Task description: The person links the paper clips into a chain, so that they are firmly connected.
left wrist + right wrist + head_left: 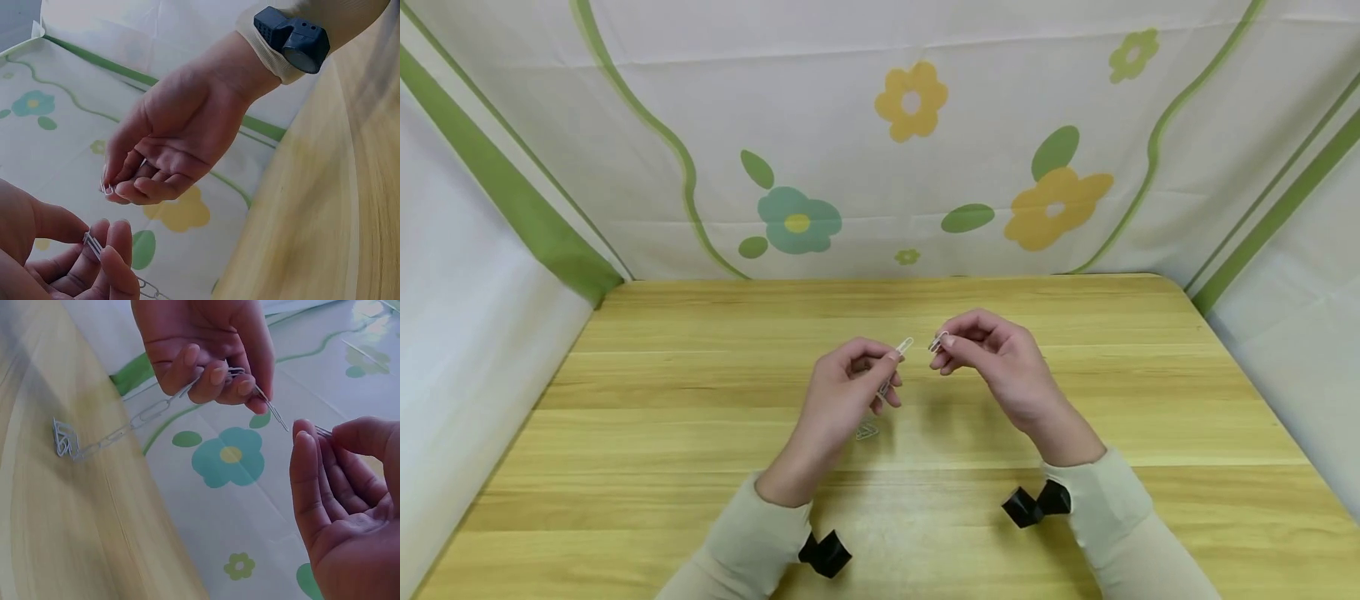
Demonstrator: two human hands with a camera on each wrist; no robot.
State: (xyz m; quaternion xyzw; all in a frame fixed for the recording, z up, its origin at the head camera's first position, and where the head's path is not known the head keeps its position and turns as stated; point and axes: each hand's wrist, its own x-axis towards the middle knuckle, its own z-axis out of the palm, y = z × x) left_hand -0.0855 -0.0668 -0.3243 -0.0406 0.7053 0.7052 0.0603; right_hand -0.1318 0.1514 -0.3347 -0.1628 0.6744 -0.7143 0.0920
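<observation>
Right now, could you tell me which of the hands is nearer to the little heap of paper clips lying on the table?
Left. The left hand hovers just above the heap; the right hand is farther off to the right.

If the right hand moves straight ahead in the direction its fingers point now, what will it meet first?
Most likely the clip end that the left hand holds up: the right hand, pinching its own paper clip, points at it across a small gap. Depth seems matched, though not certain.
</observation>
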